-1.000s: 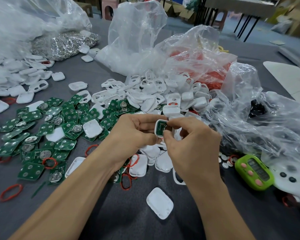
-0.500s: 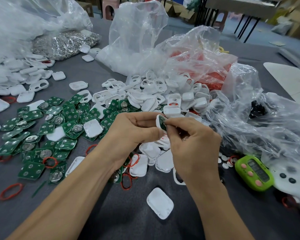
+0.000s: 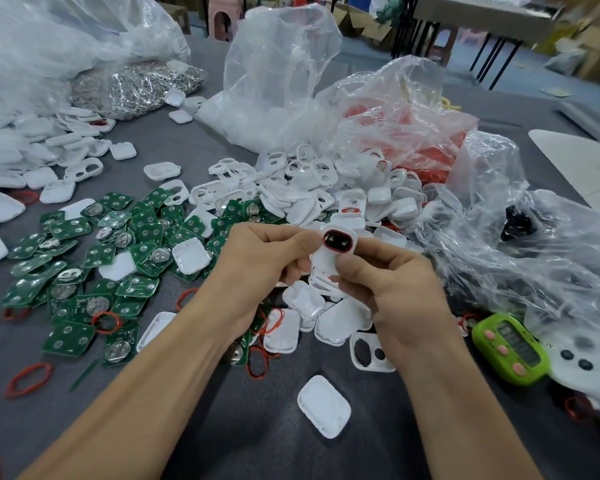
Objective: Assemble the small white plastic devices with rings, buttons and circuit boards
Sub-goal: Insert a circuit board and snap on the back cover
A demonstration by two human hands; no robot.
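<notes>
The device (image 3: 336, 244) is held above the middle of the table (image 3: 222, 427), between both hands, over the near edge of the pile of white shells (image 3: 309, 188). The left hand (image 3: 257, 268) pinches its left edge with thumb and forefinger; the remaining fingers are curled beneath. The right hand (image 3: 395, 289) pinches its right edge in the same way, fingers narrow and closed on the housing.

Change: the device is now turned front face up. One second ago its open back, with the green board seated inside, faced the camera; half a second ago it stood edge-on between the fingertips. The oval window now shows the red ring (image 3: 324, 240) around the dark button pad (image 3: 338, 241).

Meaning for the task: ring, buttons and board appear to be seated, and the turn looks like a check of the front. The back cover is probably still to fit; whether one is on cannot be told.

The loose circuit boards (image 3: 84, 254) at left, the single white cover (image 3: 323, 407) near the person, and the green timer (image 3: 510, 348) at right lie as before.
</notes>
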